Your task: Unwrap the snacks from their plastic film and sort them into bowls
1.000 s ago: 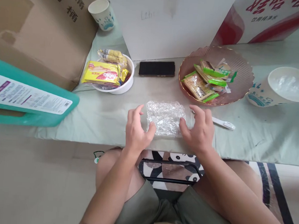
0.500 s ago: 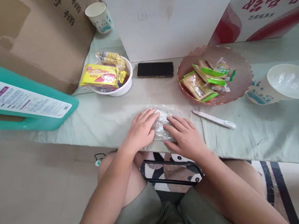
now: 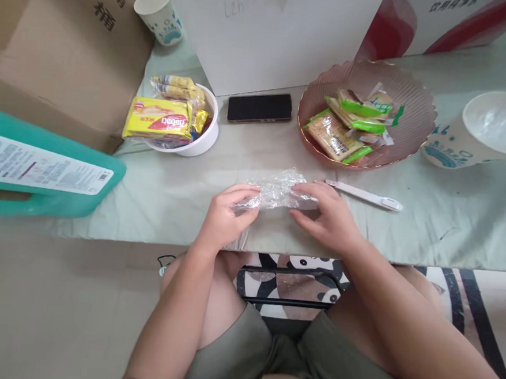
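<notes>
A crinkled sheet of clear plastic film lies gathered in front of me near the table's front edge, its far side lifted a little. My left hand has the film's left end between thumb and fingers. On the right end, the fingers and thumb of my right hand curl around the film. Just beyond the right fingertips lies a slim white utility knife. Whether anything is wrapped inside the film, I cannot tell.
Behind are a white bowl of packaged snacks, a black phone and a pink bowl of wrapped crackers. Paper cups stand at right and back left. A teal container, a cardboard box and a white box border the table.
Both hands have gone from resting flat on the film to curling around its ends. The film is now bunched, raised slightly and shifted away from the table's front edge.
</notes>
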Tool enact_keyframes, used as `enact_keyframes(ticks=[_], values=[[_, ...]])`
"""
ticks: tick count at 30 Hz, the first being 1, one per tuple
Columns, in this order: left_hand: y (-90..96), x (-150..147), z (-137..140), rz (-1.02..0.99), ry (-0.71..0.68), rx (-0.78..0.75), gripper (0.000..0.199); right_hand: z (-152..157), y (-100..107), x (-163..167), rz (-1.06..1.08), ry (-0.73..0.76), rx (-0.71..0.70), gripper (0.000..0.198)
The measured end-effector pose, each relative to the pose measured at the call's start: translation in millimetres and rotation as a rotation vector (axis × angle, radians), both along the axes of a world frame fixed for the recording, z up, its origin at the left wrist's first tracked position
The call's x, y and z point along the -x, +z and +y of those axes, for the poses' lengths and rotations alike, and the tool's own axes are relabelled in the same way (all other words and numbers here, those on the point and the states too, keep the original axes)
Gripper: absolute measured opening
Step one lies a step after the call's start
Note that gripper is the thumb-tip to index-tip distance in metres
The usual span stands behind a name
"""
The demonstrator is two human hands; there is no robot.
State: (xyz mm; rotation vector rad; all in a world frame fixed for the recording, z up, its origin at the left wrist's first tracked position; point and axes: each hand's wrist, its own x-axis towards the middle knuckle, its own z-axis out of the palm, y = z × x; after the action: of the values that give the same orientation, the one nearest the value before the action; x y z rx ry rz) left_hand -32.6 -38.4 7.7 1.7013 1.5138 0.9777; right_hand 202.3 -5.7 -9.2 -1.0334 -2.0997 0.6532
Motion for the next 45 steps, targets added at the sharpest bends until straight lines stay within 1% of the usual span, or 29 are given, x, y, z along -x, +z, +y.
enact_keyframes(ticks=[1, 3, 5, 7, 9, 11, 14, 16, 19, 21, 22, 23, 25, 27, 28, 30, 32, 34, 36, 37, 38, 41, 42, 43, 44, 45], values=[[0.8, 0, 0, -0.023, -0.007, -0.017, 0.015, 1, -1, 1, -0.014, -0.026, 0.031, 0.019], [2.3, -1, 0, -0.058, 0.0, -0.045, 0.021, 2, -2, 3, -0.024, -0.08, 0.098, 0.015], [2.8, -3, 0, -0.06, 0.075, -0.02, 0.018, 1, 1, 6, -0.021, -0.132, 0.172, 0.021], [2.1, -5, 0, -0.045, 0.157, 0.041, 0.018, 1, 4, 8, -0.011, -0.174, 0.233, 0.03], [0.7, -6, 0, -0.064, 0.189, 0.091, 0.026, 0, 6, 10, -0.01, -0.198, 0.27, 0.035], [-1.2, -4, 0, -0.127, 0.198, 0.106, 0.034, -1, 5, 11, -0.024, -0.206, 0.273, 0.036], [-4.9, -1, 3, -0.22, 0.279, 0.077, 0.03, -1, 0, 12, -0.05, -0.2, 0.226, 0.039], [-7.4, 1, 5, -0.211, 0.322, 0.085, 0.025, -1, -4, 11, -0.062, -0.222, 0.178, 0.041], [-9.8, 3, 6, -0.063, 0.325, 0.142, 0.021, -2, -7, 10, -0.128, -0.354, 0.061, 0.046], [-10.2, 4, 7, 0.066, 0.318, 0.147, 0.026, -4, -4, 9, -0.181, -0.448, -0.058, 0.047], [-10.3, 4, 8, 0.129, 0.311, 0.132, 0.029, -6, -3, 10, -0.196, -0.451, -0.115, 0.046], [-10.3, 4, 8, 0.185, 0.301, 0.11, 0.032, -9, -1, 11, -0.206, -0.408, -0.163, 0.044], [-10.3, 3, 9, 0.278, 0.275, 0.067, 0.035, -15, 1, 15, -0.238, -0.216, -0.214, 0.042], [-10.4, 2, 10, 0.336, 0.249, 0.054, 0.031, -21, 1, 19, -0.304, -0.021, -0.2, 0.042], [-10.3, 1, 11, 0.351, 0.245, 0.055, 0.028, -22, 0, 21, -0.345, 0.037, -0.172, 0.043], [-9.6, 0, 12, 0.348, 0.271, 0.042, 0.022, -24, -2, 22, -0.418, 0.074, -0.093, 0.047], [-8.0, 1, 14, 0.3, 0.346, -0.004, 0.018, -24, -3, 20, -0.459, 0.077, -0.033, 0.051], [-6.0, 2, 15, 0.226, 0.431, -0.056, 0.014, -27, -2, 15, -0.482, 0.094, -0.019, 0.058], [-4.8, 3, 17, 0.158, 0.484, -0.083, 0.008, -34, 0, 12, -0.503, 0.122, -0.032, 0.064], [-4.7, 3, 18, 0.129, 0.496, -0.087, 0.007, -39, 0, 11, -0.512, 0.138, -0.042, 0.061], [-5.1, 2, 18, 0.106, 0.501, -0.09, 0.006, -45, 0, 11, -0.516, 0.154, -0.054, 0.055], [-7.7, -1, 21, 0.053, 0.505, -0.099, 0.003, -63, 0, 13, -0.476, 0.209, -0.074, 0.023], [-8.6, -3, 21, 0.027, 0.504, -0.094, 0.001, -68, 0, 13, -0.428, 0.234, -0.063, 0.019], [-9.1, -5, 22, -0.01, 0.503, -0.084, 0.003, -71, 1, 12, -0.355, 0.257, -0.032, 0.019], [-9.2, -8, 22, -0.065, 0.492, -0.067, 0.007, -73, 2, 10, -0.254, 0.272, 0.032, 0.019], [-8.9, -11, 22, -0.141, 0.463, -0.04, 0.012, -73, 3, 7, -0.125, 0.271, 0.137, 0.016]])
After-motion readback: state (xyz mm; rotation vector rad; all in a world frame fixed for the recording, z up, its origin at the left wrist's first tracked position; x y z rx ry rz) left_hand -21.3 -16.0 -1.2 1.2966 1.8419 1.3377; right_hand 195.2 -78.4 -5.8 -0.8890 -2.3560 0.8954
